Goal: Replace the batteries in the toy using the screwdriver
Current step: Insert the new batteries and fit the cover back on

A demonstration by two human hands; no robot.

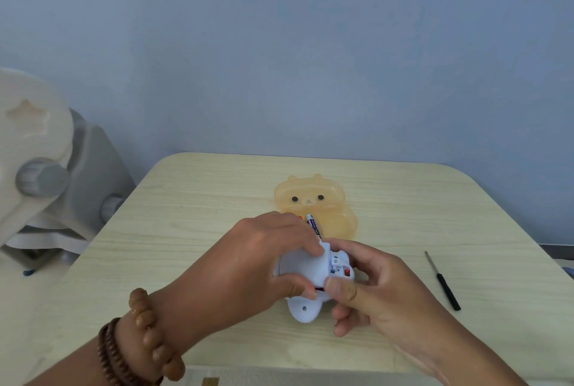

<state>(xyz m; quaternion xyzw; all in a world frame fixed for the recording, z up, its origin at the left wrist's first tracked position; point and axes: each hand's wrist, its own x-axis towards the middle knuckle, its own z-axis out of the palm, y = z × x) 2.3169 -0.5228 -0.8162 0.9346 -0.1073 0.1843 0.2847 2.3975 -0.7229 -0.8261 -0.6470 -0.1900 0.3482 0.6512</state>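
Toy [313, 270] at counter [198, 211] centre, gripped by both hands: left hand [264, 261] fingers clamped over its top with a battery [313, 224] poking out at 12 o'clock, right hand [372, 286] thumb pressing its side. Screwdriver [442, 281] lying loose at 3 o'clock, untouched. Orange bear-shaped case [316, 205] just beyond, at 12.

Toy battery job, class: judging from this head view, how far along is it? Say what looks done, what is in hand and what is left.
Done, apparently: the screwdriver lies unused on the table, so the unscrewing seems over. In hand: both hands grip the pale blue toy, and the left hand also holds a battery over the bear-shaped case. Left: whether batteries are fitted is hidden; closing and screwing the cover likely remains.
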